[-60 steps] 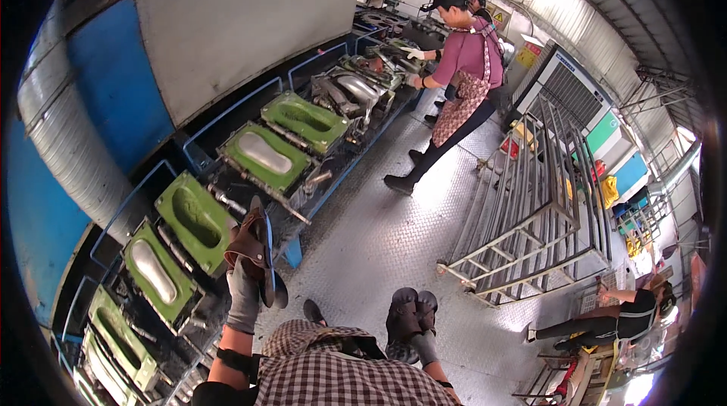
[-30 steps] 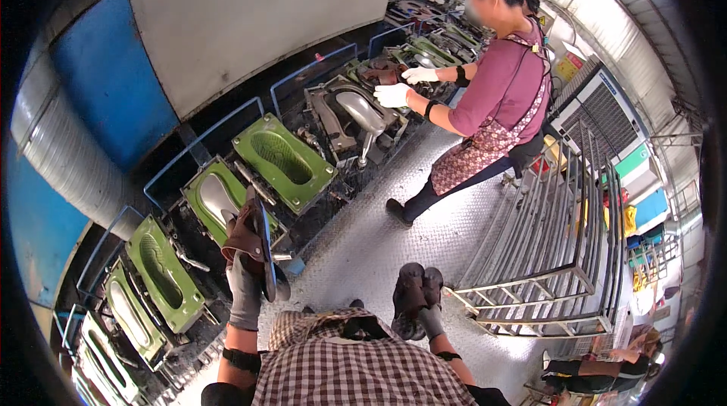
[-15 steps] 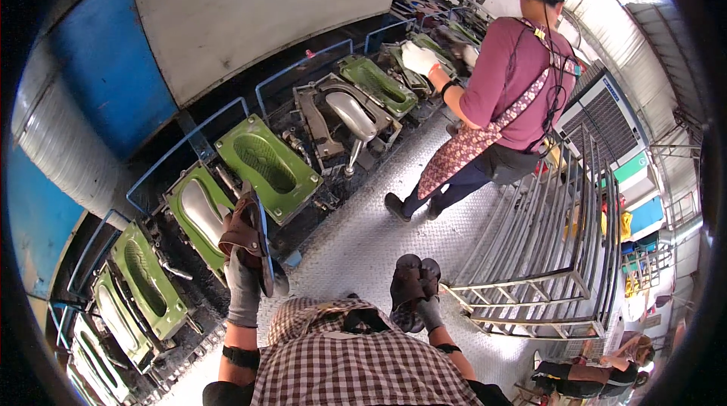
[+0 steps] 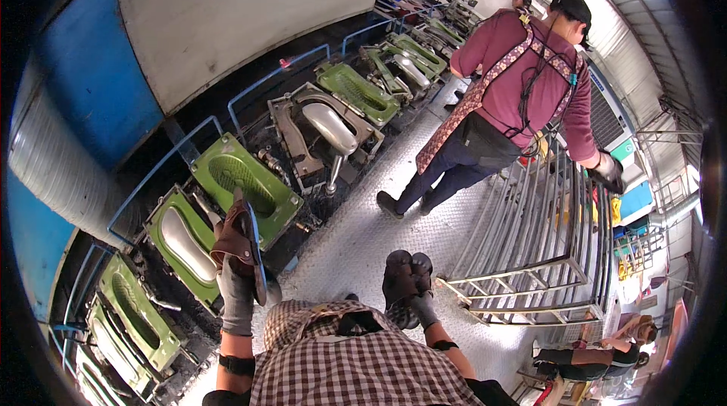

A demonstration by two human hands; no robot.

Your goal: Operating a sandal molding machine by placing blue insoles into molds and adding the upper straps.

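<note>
"Head view: what is the left hand [image 4: 237, 304] doing?"

"Its grey-gloved fingers are closed around a brown sandal [image 4: 235, 243], held upright with a blue-edged sole toward the right."

"Where is that, exactly?"

"In front of the person, at the near edge of the row of moulds. Just beyond it lie a green mould with a silver foot form [image 4: 185, 243] and a green mould with a hollow [image 4: 246, 182]."

"And the right hand [image 4: 424, 309]?"

"Also gloved in grey, it grips the dark footwear [image 4: 401, 277], two rounded ends side by side above the metal floor [image 4: 356, 232]. The fingers are partly hidden, so I can't tell how tightly they curl."

"What's nearby?"

"A metal rack [image 4: 522, 286] to the right, and a co-worker [image 4: 522, 88] in a purple top beyond."
</note>
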